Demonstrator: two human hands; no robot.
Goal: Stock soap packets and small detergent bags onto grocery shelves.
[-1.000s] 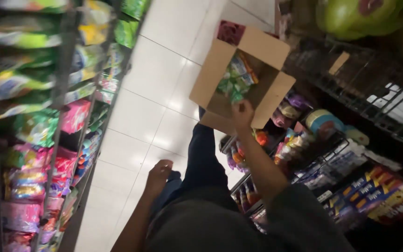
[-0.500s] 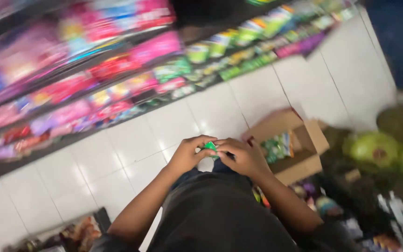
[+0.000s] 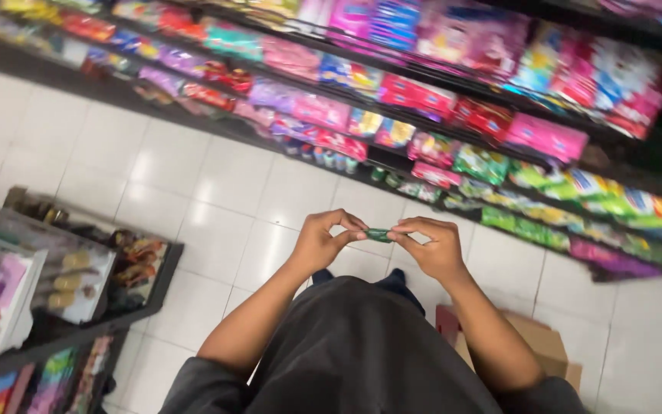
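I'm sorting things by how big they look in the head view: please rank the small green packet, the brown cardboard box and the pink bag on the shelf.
1. Brown cardboard box, though partly hidden by the arm.
2. Pink bag on the shelf; it lies farther away, so this ranking is unsure.
3. Small green packet, pinched between left hand and right hand.

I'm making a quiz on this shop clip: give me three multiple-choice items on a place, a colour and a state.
1. Where is the cardboard box? A on a shelf; B on the white tile floor by the person's right side; C in the hands.
2. What colour is the small packet? A green; B yellow; C white.
3. How is the packet held? A by the left hand alone; B lying on the floor; C pinched between the left hand and the right hand.

Answers: 1 B, the box sits on the tiles below the right arm. 2 A, it shows green. 3 C, fingertips of both hands meet on it.
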